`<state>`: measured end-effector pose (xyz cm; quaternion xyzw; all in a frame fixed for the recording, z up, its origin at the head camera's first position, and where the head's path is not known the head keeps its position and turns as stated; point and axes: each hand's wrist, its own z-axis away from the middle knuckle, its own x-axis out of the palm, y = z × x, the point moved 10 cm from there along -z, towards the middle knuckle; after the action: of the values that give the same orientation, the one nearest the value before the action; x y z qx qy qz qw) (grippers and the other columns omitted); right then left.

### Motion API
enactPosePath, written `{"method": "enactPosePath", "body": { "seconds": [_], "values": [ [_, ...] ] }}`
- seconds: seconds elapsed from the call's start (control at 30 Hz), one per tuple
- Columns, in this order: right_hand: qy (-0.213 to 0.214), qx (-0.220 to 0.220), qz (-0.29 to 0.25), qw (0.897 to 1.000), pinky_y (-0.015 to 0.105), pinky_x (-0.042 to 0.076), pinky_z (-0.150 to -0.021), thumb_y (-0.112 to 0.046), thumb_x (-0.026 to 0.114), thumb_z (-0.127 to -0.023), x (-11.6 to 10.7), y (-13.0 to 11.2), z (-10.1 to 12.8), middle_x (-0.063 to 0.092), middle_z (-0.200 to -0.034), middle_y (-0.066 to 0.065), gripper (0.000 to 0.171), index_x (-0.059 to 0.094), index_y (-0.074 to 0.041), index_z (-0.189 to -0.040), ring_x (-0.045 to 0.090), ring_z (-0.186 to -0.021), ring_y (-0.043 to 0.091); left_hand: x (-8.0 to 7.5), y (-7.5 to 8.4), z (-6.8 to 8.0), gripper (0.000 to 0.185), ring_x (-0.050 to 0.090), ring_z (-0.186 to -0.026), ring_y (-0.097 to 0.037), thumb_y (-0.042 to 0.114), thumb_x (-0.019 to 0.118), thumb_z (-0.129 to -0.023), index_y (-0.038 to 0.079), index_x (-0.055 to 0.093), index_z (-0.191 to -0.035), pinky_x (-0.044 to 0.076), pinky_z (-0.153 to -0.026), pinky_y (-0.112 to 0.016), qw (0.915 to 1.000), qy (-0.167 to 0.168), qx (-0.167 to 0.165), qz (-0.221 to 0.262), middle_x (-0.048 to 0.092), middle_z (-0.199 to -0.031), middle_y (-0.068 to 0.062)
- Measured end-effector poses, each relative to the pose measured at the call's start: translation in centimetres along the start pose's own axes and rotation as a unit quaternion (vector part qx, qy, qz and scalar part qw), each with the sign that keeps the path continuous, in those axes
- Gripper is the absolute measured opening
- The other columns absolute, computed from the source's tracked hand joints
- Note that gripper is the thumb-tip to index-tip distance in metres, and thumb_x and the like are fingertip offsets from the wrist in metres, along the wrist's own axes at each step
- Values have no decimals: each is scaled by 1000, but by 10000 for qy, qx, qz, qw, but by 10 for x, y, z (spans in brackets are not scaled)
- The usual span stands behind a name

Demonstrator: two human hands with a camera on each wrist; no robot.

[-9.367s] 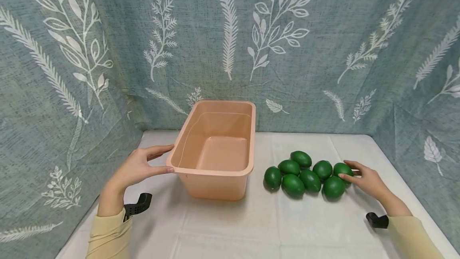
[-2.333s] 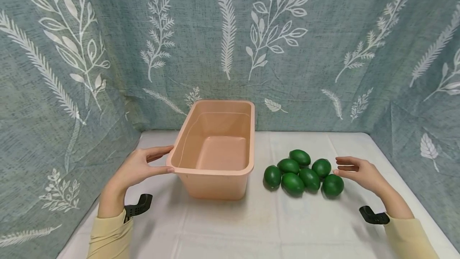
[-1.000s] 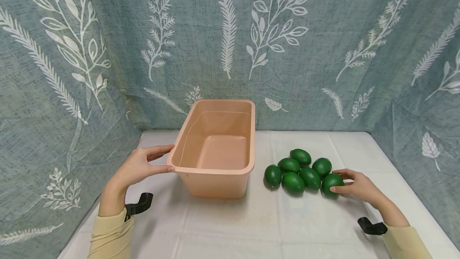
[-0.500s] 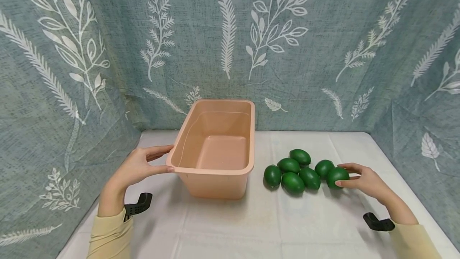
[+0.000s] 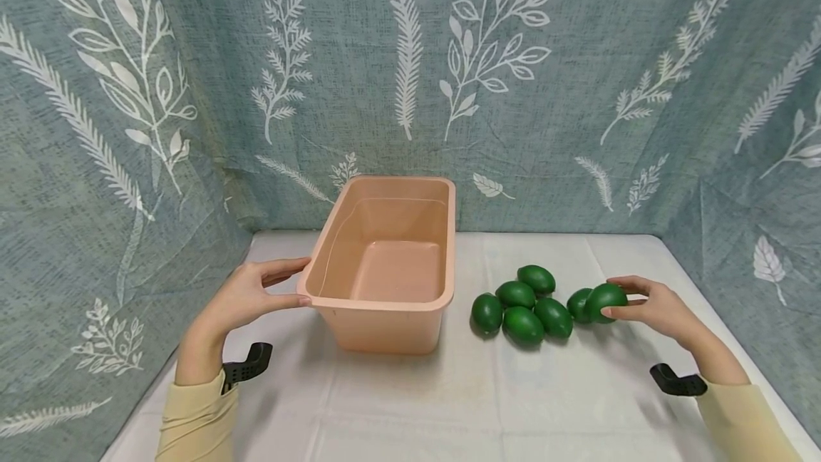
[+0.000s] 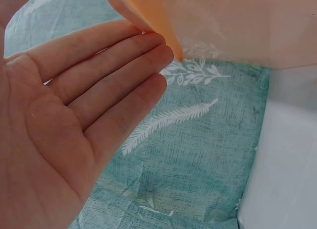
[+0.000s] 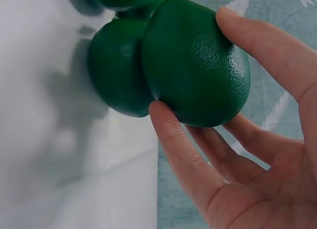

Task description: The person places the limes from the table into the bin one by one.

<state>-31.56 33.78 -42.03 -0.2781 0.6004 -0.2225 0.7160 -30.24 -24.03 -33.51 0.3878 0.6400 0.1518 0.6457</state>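
Head view: six limes (image 5: 536,305), one tub (image 5: 383,262)

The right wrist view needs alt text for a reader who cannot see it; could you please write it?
The right hand grips a green fruit between thumb and fingers. A second green fruit sits just behind it on the white cloth, with teal leaf-print fabric beyond.

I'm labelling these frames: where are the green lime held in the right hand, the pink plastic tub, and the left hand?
green lime in the grip (image 5: 604,299): head view, middle of its rind.
pink plastic tub (image 5: 378,302): head view, near rim.
left hand (image 5: 240,299): head view, back of hand.
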Motion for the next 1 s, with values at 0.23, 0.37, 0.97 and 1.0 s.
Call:
{"method": "enactPosePath", "body": {
  "seconds": [0.23, 0.37, 0.97, 1.0],
  "values": [
    [-18, -83, 75, 9999, 51, 53, -84, -46, 69, -84, -7, -8, -2, 41, -139, 29, 76, 41, -5, -142, 49, -118, 49, 0, 0, 0, 65, 49, -127, -34, 44, 77, -77, 20, 56, -134, 45, -103, -50, 10000, -1, 21, -4, 57, -134, -4],
    [-21, -199, 95, 9998, 50, 54, -85, -47, 69, -84, -14, -18, -7, 41, -139, 28, 76, 41, -6, -142, 50, -118, 49, 0, -1, 0, 64, 50, -127, -34, 44, 77, -77, 21, 57, -133, 46, -103, -51, 10000, 22, 1, -22, 57, -134, -3],
    [-251, -707, 90, 9971, 50, 52, -90, -52, 73, -78, -22, -128, -51, 45, -140, 19, 81, 42, -13, -142, 52, -120, 41, -1, 0, 1, 66, 48, -128, -34, 44, 76, -77, 20, 55, -135, 45, -103, -52, 10000, -49, 14, 63, 56, -135, -4],
    [-269, -739, 93, 9969, 50, 52, -91, -52, 73, -77, -21, -134, -54, 45, -139, 18, 81, 43, -13, -142, 53, -120, 40, -1, 0, 1, 66, 48, -128, -34, 44, 76, -77, 20, 56, -135, 45, -103, -52, 10000, -49, 12, 70, 56, -135, -4]
  ]
}}
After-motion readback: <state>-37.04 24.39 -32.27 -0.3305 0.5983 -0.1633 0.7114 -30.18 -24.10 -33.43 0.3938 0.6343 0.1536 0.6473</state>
